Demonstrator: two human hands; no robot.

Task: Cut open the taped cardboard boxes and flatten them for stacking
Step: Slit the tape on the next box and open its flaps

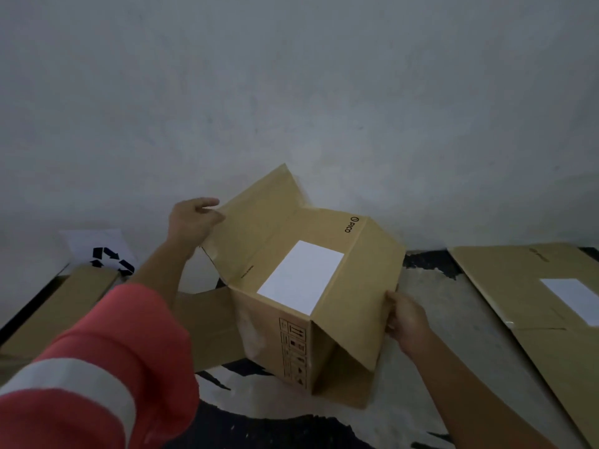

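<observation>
cardboard box (259, 332), opened and set on the floor (453, 319) by the wall (291, 92), is gripped at its left flap (252, 228) by the left hand (194, 222) and at its right flap (366, 286) by the right hand (405, 319); a crease could be torn by uneven pulling.

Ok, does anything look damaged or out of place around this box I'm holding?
Nothing serious. The PICO box sits skewed with flaps splayed, gripped by the left hand and right hand, which fits mid-flattening. A pale scuffed patch marks its near side panel, and the recycling sign leans crooked against the wall.
</observation>
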